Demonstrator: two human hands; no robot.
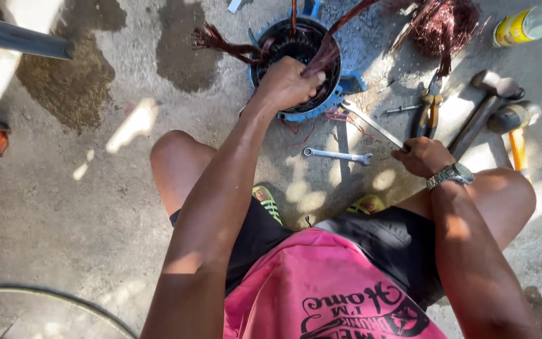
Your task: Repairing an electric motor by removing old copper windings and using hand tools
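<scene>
Rough grey concrete floor, stained with dark damp patches and dappled with sunlight, is carrying everything in view. A person in a pink shirt and black shorts is squatting over it, knees spread to either side.

Near the far edge of the floor, a round blue metal motor stator housing with a dark hollow core is sitting upright, its opening facing up. Bundles of reddish-brown copper winding wire are sticking out of it towards the left and upwards. The left hand is resting on the near rim of the housing, fingers curled tight around a bundle of that wire where it leaves the core.

The right hand, with a silver metal wristwatch on its wrist, is closed in a fist around the near end of a long thin silver metal rod, whose far tip is lying just beside the housing's base.

Between the two hands, a silver open-ended spanner is lying flat. Beyond the right hand, orange-handled pliers and a steel-headed hammer with a dark handle are lying side by side, with a loose tangle of copper wire behind them and a yellow-and-clear plastic bottle at the far right corner.
</scene>
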